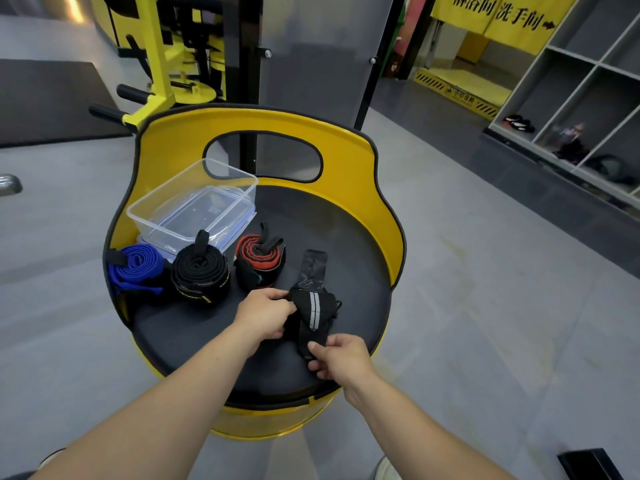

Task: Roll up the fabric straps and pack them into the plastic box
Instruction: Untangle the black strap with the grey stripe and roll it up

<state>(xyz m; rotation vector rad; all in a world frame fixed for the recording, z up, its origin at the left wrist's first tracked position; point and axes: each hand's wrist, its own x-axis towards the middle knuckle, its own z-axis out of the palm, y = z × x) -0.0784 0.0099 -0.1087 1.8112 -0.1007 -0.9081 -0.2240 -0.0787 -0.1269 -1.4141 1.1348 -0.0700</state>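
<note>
Looking down from the head view, both hands worked one black strap (pixel 313 308) just above the tabletop (pixel 194 327). The left hand (pixel 265 315) pinched its bunched upper end, likely to anchor the roll, while the right hand (pixel 337 358) pinched the lower tail, probably to keep it taut. Three rolled straps, blue (pixel 133 268), black (pixel 201 271) and red (pixel 259 258), sat beside the plastic box (pixel 166 206), which held no straps, close at hand for packing.
</note>
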